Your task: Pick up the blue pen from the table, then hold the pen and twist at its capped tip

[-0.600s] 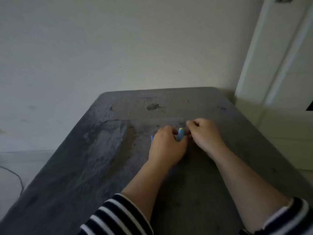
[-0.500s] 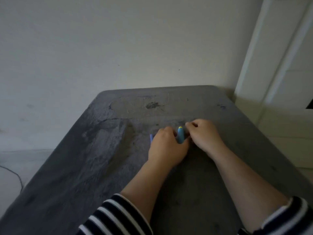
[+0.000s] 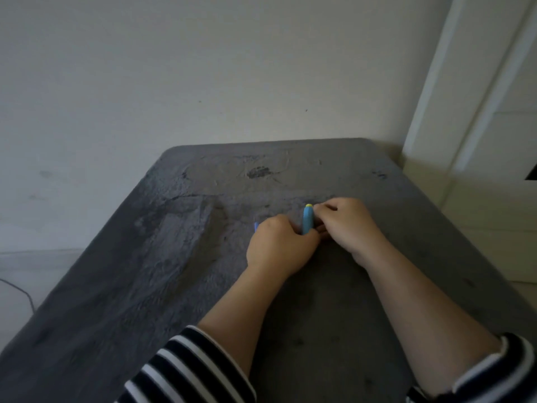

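Note:
A small blue stick-like object with a yellow tip (image 3: 307,219) stands between my two hands on a dark grey fuzzy surface (image 3: 180,257). My left hand (image 3: 280,245) is curled, knuckles up, gripping its lower part; a sliver of blue (image 3: 256,227) also shows at this hand's left side. My right hand (image 3: 347,225) has its fingers curled against the object's upper part near the yellow tip. Most of the object is hidden by my fingers. Both forearms wear striped sleeves pushed up.
The grey surface runs back to a pale wall (image 3: 203,68), with a dark smudge (image 3: 258,172) near its far edge. A white door frame (image 3: 465,82) stands at the right. A thin cable (image 3: 20,292) lies on the floor at the left.
More of the blue object shows above my left hand now. Both hands stay close together at the same spot.

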Motion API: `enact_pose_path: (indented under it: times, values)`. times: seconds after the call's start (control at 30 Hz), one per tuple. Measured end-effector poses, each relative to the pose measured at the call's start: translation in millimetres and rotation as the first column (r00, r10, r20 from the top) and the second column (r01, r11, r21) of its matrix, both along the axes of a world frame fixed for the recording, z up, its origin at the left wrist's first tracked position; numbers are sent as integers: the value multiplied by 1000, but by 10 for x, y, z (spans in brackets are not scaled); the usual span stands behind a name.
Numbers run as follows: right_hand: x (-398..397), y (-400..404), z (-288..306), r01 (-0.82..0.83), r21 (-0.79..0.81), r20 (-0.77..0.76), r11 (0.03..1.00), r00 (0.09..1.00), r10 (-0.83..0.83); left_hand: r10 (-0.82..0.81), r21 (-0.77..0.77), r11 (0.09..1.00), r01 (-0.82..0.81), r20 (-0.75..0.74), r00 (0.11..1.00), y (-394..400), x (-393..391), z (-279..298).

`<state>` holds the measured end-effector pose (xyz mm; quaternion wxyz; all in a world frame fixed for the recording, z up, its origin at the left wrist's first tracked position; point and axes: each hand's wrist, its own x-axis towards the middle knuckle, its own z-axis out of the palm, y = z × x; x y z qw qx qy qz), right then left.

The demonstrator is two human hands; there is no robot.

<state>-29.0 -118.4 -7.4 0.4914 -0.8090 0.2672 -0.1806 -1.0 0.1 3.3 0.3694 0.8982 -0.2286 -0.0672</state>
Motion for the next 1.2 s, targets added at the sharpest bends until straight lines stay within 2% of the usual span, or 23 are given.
enact_pose_path:
  times: [0.13, 0.27, 0.37, 0.53, 0.67, 0.8, 0.93, 1.0, 1.1, 1.2]
  values:
    - [14, 21, 33, -20, 338, 94, 941, 995, -12, 46, -135, 989, -55, -66, 997, 17, 2, 19]
    - [22, 14, 85, -104, 677, 179, 728, 984, -26, 34, -269, 959, -84, -185, 982, 18, 58, -18]
    - [28, -28, 91, -162, 821, 230, 547, 971, -57, -43, -344, 937, -64, -293, 955, 14, 63, -1]
    - [6, -51, 125, -253, 884, 291, 393, 956, -41, -219, -424, 905, 43, -374, 901, 25, 39, 13]
    - [9, -41, 123, -319, 900, 352, 298, 934, -62, -275, -454, 888, 67, -409, 870, 17, 51, -9]
    - [26, -56, 108, -335, 909, 379, 248, 911, -160, -293, -536, 843, -48, -531, 796, 15, 24, 45]
    - [48, -117, 93, -363, 909, 408, 204, 874, -263, -293, -549, 818, -172, -654, 697, 53, 14, 119]
    - [45, -147, 80, -391, 907, 420, 154, 861, -287, -255, -539, 821, -186, -639, 726, 63, 28, 125]
    - [25, -181, 67, -402, 906, 423, 132, 857, -296, -168, -527, 824, -207, -577, 799, 77, 56, 127]
    - [5, -184, 73, -421, 899, 437, 119, 853, -285, -153, -478, 857, -192, -592, 792, 96, 62, 128]
